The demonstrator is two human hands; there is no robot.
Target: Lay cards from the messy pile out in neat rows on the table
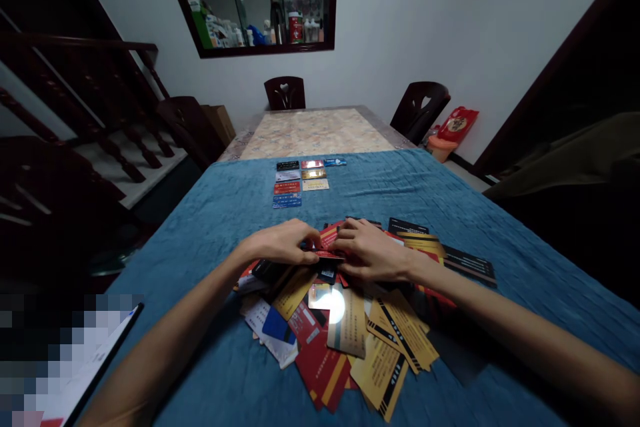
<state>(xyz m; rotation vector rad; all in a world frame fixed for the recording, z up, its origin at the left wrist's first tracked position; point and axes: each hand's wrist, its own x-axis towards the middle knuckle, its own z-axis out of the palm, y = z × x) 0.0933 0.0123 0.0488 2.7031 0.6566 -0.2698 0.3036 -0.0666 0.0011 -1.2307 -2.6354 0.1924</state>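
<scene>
A heap of plastic cards lies on the blue cloth, in red, gold, black and white. My left hand reaches over the heap's far left side, thumb and fingers closed on the left end of a red card. From the other side, my right hand curls its fingers at the same card's right end; its fingertips are partly hidden. Below the hands a gold card catches a bright glare. Several yellow cards and a dark red card fan out towards me.
Farther up the cloth, several cards lie flat in two columns, among them a red card and a blue card. A blue-and-white card sits right of them. Dark chairs stand around the table. A tablet-like object is at lower left.
</scene>
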